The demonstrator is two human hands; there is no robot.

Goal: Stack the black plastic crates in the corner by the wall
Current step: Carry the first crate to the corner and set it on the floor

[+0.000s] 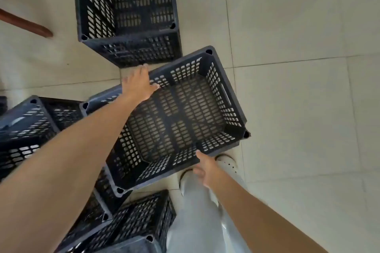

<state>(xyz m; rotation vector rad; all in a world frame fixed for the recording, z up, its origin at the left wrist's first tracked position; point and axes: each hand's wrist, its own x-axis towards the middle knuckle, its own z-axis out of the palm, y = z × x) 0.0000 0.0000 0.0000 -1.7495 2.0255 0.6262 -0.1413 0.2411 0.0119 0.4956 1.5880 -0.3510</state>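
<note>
A black slotted plastic crate (181,117) hangs tilted in the middle of the view, open side up and empty. My left hand (137,84) grips its far-left rim. My right hand (202,167) holds its near rim from below. A stack of black crates (127,10) stands on the floor at the top centre. More black crates lie to the left (28,129) and at the bottom centre (133,220), partly hidden by my left forearm.
Pale floor tiles (298,109) spread out to the right. A brown wooden furniture leg (26,24) slants at the upper left. My grey trousers (195,222) and white shoes (227,162) are just below the held crate.
</note>
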